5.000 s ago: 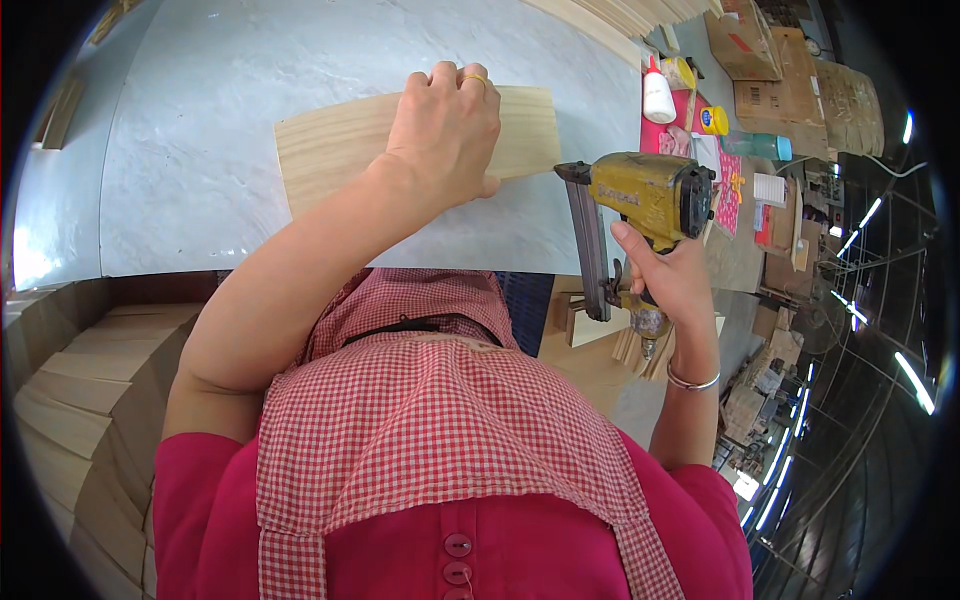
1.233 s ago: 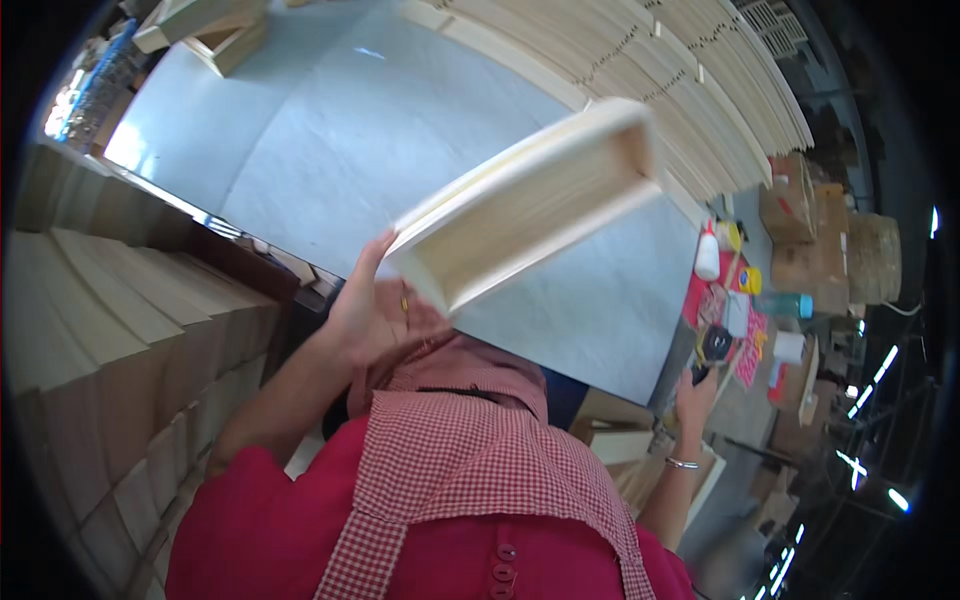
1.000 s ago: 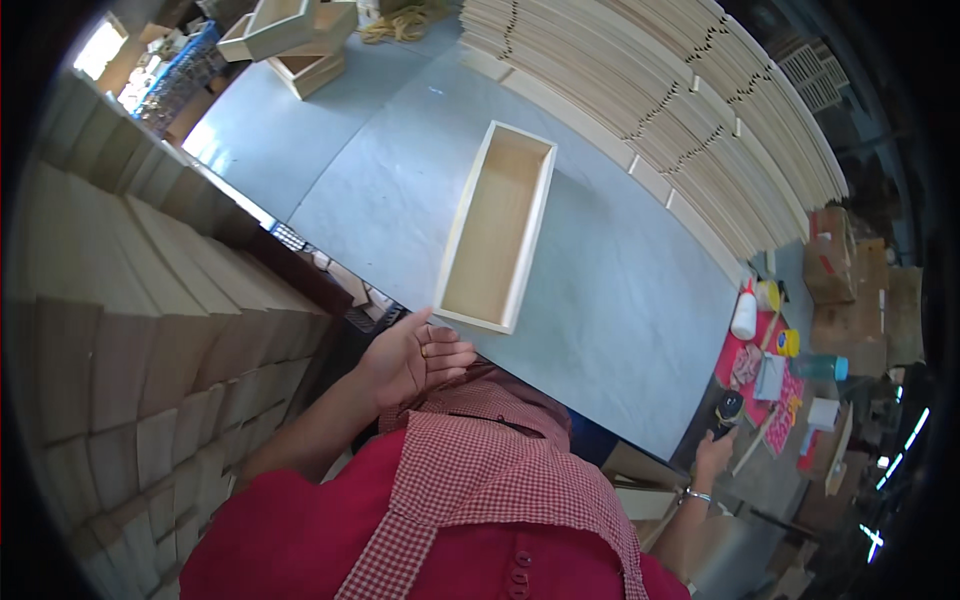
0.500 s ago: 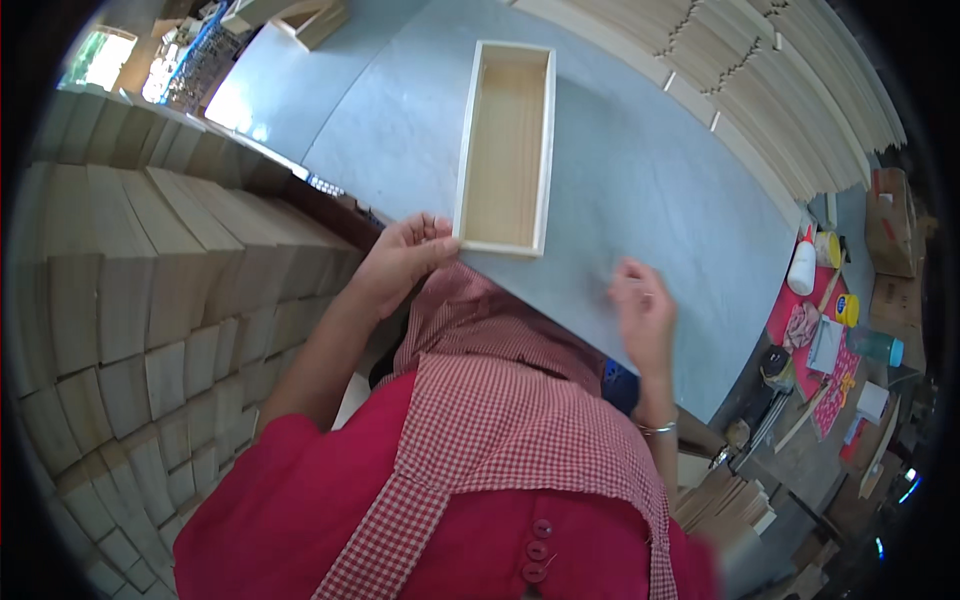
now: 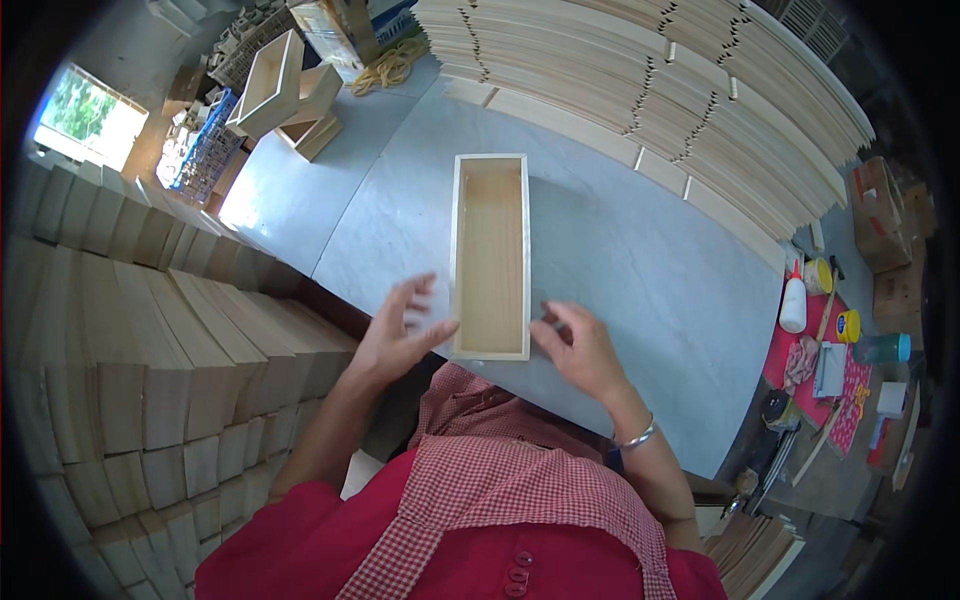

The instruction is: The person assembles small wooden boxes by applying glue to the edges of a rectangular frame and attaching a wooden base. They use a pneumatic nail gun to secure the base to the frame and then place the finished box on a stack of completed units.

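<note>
A long, open wooden box [image 5: 493, 262] of pale wood stands on the grey tabletop [image 5: 640, 290], its short end toward me and nothing inside it. On its left, near the front corner, my left hand [image 5: 393, 335] is open, fingers spread and slightly blurred, with the thumb tip at the box's side. My right hand [image 5: 583, 352] is just right of the same end, fingers loosely bent and apart from the thumb, holding nothing. Whether either hand actually touches the wood I cannot tell.
Tall stacks of thin wooden slats [image 5: 590, 80] line the table's far edge. Wooden blocks [image 5: 200, 370] are piled at left. Several small boxes [image 5: 272, 82] sit at the far left. A white glue bottle [image 5: 793, 303] and jars stand on a side bench at right.
My left hand has let go of the box's near left corner and spread its fingers. My right hand has come in to the box's right side. The view has shifted, showing more of the far table.
</note>
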{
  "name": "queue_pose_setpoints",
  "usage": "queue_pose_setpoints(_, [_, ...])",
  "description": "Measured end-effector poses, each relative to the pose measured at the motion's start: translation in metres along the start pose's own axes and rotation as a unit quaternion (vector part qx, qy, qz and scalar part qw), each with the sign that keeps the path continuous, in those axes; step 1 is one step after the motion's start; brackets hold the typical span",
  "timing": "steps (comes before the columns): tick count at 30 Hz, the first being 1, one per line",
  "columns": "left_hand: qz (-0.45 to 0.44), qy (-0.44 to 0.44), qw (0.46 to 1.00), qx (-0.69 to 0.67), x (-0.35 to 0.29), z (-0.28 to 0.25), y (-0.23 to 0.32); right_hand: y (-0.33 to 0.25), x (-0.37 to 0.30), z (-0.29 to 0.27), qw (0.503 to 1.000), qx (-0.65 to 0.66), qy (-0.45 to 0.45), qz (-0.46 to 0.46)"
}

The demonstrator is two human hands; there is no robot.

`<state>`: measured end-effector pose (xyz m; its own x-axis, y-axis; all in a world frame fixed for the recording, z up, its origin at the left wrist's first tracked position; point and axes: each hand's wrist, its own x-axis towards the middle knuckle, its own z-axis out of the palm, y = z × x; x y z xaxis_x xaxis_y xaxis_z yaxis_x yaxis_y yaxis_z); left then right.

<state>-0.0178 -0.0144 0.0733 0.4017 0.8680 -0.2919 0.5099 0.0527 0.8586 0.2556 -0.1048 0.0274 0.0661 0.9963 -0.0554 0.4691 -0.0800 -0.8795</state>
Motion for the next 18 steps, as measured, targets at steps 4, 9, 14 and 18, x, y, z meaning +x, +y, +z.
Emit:
queue_pose_setpoints(4, [0.158, 0.170, 0.942, 0.242, 0.093, 0.008, 0.031, -0.006, 0.058, -0.003, 0.994, 0.032, 0.096, -0.036])
queue_pose_setpoints(9, [0.094, 0.162, 0.921, 0.341, 0.173, 0.058, 0.073, -0.012, 0.079, 0.016, 0.996, -0.033, 0.074, -0.039])
queue_pose_setpoints(14, [0.074, 0.117, 0.926, 0.352, 0.179, 0.067, 0.080, 0.003, 0.086, 0.009, 0.966, 0.245, 0.033, 0.079])
queue_pose_setpoints(18, [0.108, 0.125, 0.923, 0.348, 0.181, 0.070, 0.074, 0.020, 0.131, 0.003, 0.970, 0.213, 0.100, 0.060])
